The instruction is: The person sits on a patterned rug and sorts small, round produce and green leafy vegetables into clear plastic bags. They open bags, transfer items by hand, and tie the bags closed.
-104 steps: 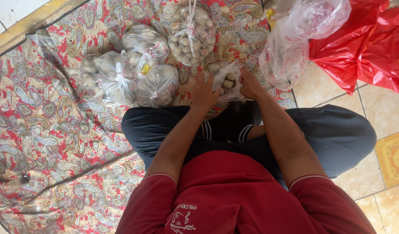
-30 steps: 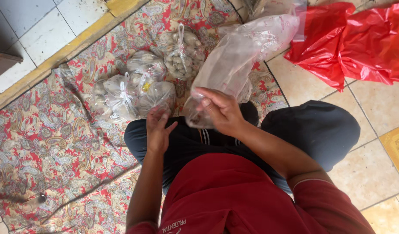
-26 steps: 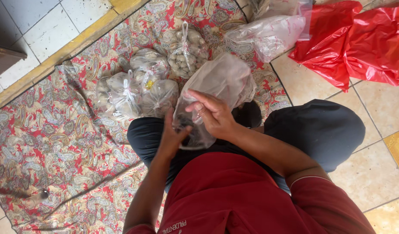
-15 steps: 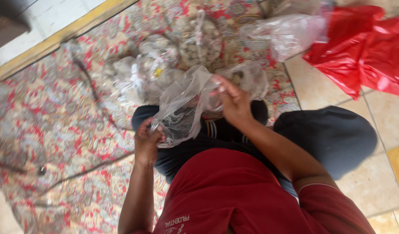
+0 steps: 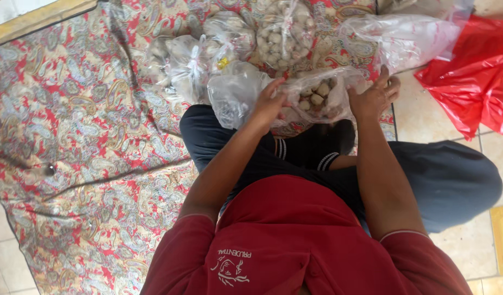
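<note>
- Your left hand (image 5: 269,104) and right hand (image 5: 374,98) sit at either end of the clear plastic bag of small pale round pieces (image 5: 316,98), which rests between them just above your crossed legs, on the edge of the red paisley-patterned cloth (image 5: 71,136) spread on the floor.
- Left fingers (image 5: 276,87) are curled onto the bag's near end, pinching the film; the grasp looks light, not clenched.
- Right fingers (image 5: 383,76) are spread and pressed flat against the bag's far side, more steadying than gripping; whether any film is caught under the palm, you cannot tell from here.
- To handle it well, gather the loose film up and away from the pieces, so that they settle low in the bag and none roll out between your hands.
- Keep both hands level; a tilt toward the right fingers would spill the contents onto the tile.
- Just beyond your left fingers lies a cluster of tied clear bags filled with the same pale pieces (image 5: 284,33); keep the film from snagging on their knots.
- Beyond your right fingers lies an empty crumpled clear plastic bag (image 5: 404,38), and past that, well apart, a red plastic bag (image 5: 475,76).
</note>
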